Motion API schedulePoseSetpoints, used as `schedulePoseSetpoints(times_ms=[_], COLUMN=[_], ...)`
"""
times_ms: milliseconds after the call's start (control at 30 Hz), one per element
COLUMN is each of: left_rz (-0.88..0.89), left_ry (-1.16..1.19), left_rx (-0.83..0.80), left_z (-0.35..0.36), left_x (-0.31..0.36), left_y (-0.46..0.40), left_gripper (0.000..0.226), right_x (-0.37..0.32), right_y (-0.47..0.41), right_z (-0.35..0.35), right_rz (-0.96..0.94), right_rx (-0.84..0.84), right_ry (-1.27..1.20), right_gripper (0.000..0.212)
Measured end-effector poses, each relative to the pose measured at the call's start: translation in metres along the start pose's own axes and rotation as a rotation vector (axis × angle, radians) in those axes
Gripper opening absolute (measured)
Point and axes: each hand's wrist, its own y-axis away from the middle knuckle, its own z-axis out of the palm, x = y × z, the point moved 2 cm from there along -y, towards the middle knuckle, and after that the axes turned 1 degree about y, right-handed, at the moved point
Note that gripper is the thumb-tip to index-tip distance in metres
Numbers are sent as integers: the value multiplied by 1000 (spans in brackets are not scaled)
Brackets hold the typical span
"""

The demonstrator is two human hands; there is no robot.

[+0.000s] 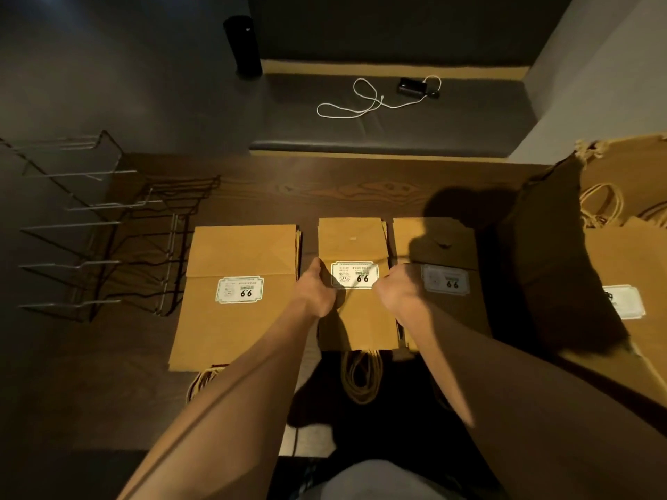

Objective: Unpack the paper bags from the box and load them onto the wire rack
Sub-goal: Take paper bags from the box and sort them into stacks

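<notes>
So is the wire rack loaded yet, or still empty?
Empty: the wire rack shows only bare prongs, and no bag hangs on it. The bag stacks lie flat on the table beside it.

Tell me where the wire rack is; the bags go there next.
The wire rack lies at the left of the head view, on the dark floor, just left of the leftmost bag stack.

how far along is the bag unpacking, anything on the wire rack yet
Unpacking looks partly done: three stacks of flat paper bags lie on the wooden table, left stack, middle stack, right stack. In hand: the left hand and right hand grip the middle stack's sides. Left: the wire rack holds no bags, and more bags wait at the right edge.
</notes>
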Motion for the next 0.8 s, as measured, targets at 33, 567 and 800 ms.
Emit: schedulePoseSetpoints(times_ms=[33, 567, 800], left_rz=[-22, 371, 595], left_ry=[-66, -128, 18], left_rx=[-8, 231, 167], left_z=[1, 6, 85], left_x=[-2, 163, 270], left_y=[-1, 27, 58], left_gripper=[59, 31, 18], right_x=[1, -44, -4], right_y=[0, 6, 13], right_z=[3, -104, -230], right_rz=[17, -322, -431], right_rx=[-1, 139, 656], right_ry=[31, -279, -377], right_gripper=[42, 31, 26])
